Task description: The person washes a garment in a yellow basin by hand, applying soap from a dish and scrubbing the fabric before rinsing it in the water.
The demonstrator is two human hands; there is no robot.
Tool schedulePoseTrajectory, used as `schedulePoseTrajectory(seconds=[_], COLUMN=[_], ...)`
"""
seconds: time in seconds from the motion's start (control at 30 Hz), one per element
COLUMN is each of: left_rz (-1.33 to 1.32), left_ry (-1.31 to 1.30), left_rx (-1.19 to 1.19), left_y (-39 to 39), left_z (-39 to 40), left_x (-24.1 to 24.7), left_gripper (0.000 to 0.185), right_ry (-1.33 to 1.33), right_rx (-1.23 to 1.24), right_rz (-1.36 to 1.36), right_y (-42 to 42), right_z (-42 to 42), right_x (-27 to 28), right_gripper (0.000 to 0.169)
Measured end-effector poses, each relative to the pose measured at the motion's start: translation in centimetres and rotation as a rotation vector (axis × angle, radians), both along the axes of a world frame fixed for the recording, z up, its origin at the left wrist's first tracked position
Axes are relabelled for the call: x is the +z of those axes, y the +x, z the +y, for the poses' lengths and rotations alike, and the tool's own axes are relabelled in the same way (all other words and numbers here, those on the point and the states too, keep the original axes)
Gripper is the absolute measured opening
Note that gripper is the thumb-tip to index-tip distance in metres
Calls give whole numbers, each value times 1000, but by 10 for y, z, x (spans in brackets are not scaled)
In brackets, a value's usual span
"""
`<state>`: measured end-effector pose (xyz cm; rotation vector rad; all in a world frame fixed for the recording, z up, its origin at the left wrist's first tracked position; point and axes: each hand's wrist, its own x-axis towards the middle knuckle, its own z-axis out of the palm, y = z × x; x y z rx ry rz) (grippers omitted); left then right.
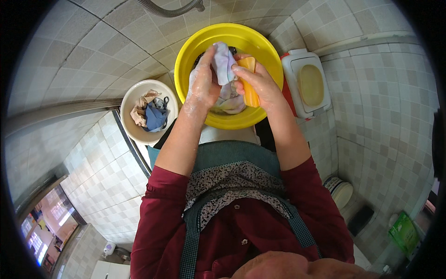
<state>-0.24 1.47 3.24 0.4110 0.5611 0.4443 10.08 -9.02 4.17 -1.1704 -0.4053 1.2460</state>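
Over a yellow plastic basin (226, 122), my left hand (205, 82), covered with suds, holds a small pale lavender cloth (224, 62) that looks wet. Close on its right, my right hand (259, 80) grips a long orange bar of laundry soap (250, 89), with the thumb near the cloth's edge. Beneath both hands, a pale wet garment (232, 104) and some dark patterned fabric (232, 50) lie in the basin. How much water the basin holds is hard to tell.
A white basin (126, 134) with blue and beige clothes stands at the left. Right of the yellow basin is a white-lidded container (294, 83) with red sides. A grey hose (167, 12) hangs above; a white tub (341, 195) and green pouch (404, 232) lie lower right.
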Motion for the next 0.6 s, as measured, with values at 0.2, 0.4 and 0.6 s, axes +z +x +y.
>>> schedulePoseTrajectory(seconds=[0.2,0.4,0.6], left_rz=[102,559,635], left_ry=[90,289,142], left_rx=[-87,26,25], left_y=[-4,-3,3], left_z=[5,-7,-16], left_x=[-8,-13,-19], left_gripper=[32,29,43], right_ry=[117,212,215], right_rx=[-197,-199,-169], right_rz=[266,223,196], right_y=[8,9,6], right_z=[-1,-7,-16], right_x=[9,17,33], right_gripper=[28,29,34])
